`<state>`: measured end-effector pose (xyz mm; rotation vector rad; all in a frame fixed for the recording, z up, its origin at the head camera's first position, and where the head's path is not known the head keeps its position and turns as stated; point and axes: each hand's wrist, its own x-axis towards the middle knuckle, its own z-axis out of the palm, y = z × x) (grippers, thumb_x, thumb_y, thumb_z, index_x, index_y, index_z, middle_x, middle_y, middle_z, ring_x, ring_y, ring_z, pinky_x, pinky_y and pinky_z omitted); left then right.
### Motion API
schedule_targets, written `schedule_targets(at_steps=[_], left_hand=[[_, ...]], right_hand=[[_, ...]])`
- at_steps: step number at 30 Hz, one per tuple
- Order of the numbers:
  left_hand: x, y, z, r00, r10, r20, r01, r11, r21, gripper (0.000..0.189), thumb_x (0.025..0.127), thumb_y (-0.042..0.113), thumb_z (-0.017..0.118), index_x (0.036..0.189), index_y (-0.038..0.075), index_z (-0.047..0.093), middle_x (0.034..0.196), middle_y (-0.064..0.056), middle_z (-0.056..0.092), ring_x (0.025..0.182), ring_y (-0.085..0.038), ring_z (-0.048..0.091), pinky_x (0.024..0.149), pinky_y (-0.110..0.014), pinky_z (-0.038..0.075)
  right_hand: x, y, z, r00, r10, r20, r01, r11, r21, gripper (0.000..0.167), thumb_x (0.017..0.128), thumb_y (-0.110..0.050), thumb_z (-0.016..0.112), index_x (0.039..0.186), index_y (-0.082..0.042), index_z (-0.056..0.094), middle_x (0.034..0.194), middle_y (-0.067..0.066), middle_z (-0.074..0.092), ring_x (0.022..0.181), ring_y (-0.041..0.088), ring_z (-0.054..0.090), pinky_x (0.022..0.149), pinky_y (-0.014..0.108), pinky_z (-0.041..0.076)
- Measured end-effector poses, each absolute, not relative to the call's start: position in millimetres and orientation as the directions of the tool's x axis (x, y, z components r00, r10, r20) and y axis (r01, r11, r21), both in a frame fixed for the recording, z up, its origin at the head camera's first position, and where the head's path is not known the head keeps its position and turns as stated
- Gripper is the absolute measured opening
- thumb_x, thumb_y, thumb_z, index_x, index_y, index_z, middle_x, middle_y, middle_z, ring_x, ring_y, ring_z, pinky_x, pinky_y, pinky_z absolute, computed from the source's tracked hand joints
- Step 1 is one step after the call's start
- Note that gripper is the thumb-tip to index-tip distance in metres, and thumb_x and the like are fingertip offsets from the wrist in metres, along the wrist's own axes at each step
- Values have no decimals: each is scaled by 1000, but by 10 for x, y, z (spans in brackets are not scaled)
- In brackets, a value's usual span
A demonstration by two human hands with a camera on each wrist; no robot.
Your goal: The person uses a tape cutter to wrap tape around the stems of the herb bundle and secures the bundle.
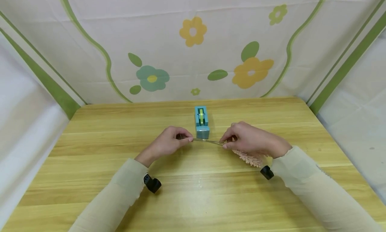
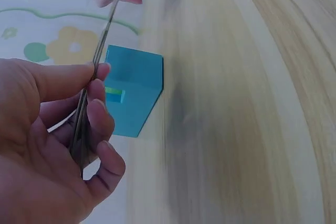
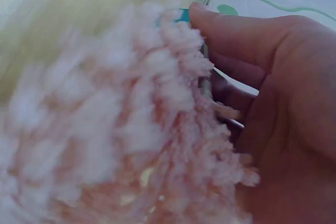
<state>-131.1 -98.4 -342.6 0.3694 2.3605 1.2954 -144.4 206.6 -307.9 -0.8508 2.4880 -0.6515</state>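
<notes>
Both hands hold a bundle of thin brown stems [image 1: 208,141] stretched level between them. My left hand [image 1: 172,140] pinches the stem ends between thumb and fingers; in the left wrist view the stems [image 2: 97,51] run down across the palm. Near the flower end, my right hand [image 1: 248,138] grips the stems with thumb and curled fingers. Fluffy pale pink dried-looking flowers [image 1: 248,158] hang below it and fill much of the right wrist view, partly blurred. Just behind the stems stands a teal tape dispenser [image 1: 198,122], its front edge right at them, with a yellow-green roll inside.
The wood-grain table [image 1: 199,205] stretches out around the hands. A white curtain [image 1: 193,78] with printed flowers rises along its back edge, and white cloth hangs at both sides. A small black camera sits on each wrist.
</notes>
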Motion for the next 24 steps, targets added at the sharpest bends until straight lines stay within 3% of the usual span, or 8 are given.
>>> schedule_targets(at_steps=[3,7,10,14,20,24], left_hand=[[-1315,-985,-3430,-867,430,-251,12,522,853,21,108,18,68,118,4,80,105,-16,72,76,-20,56,67,-30,46],[-1321,-986,-3411,-835,456,-309,-20,535,845,32,111,29,62,108,2,79,101,-14,73,56,-16,41,55,-27,36],[-1319,-996,-3396,-825,467,-317,-20,537,843,37,113,32,58,106,2,80,93,-13,71,58,-16,38,54,-27,31],[-1315,-1042,-3408,-846,450,-286,-25,502,864,28,111,25,63,114,5,82,86,-14,68,69,-24,55,58,-28,38],[-1320,-1054,-3407,-871,403,-281,-59,482,874,23,106,23,71,117,5,82,91,-15,74,76,-30,67,56,-27,37],[-1316,-1031,-3392,-881,387,-273,-54,490,870,23,104,21,74,118,5,83,94,-15,77,78,-32,71,57,-26,40]], right_hand=[[-1434,2058,-3096,-752,-637,-170,-489,712,-503,8,99,-16,80,103,-15,86,93,-9,73,88,17,57,77,32,50],[-1420,2040,-3122,-773,-632,-56,-562,724,-400,5,95,-13,84,91,-17,84,98,-8,72,99,20,60,87,41,55],[-1425,2023,-3135,-765,-641,-57,-570,717,-401,4,97,-10,80,95,-13,81,105,-4,74,101,18,65,90,44,58],[-1449,2007,-3159,-754,-642,-139,-516,710,-479,5,102,-9,71,106,-8,74,105,2,78,94,14,69,85,38,57],[-1463,2028,-3184,-750,-621,-229,-440,726,-528,25,108,-26,67,126,-9,74,104,-1,77,88,11,66,83,36,57],[-1466,2038,-3182,-744,-642,-186,-487,711,-506,26,109,-28,66,121,-10,80,114,1,80,97,12,71,88,40,60]])
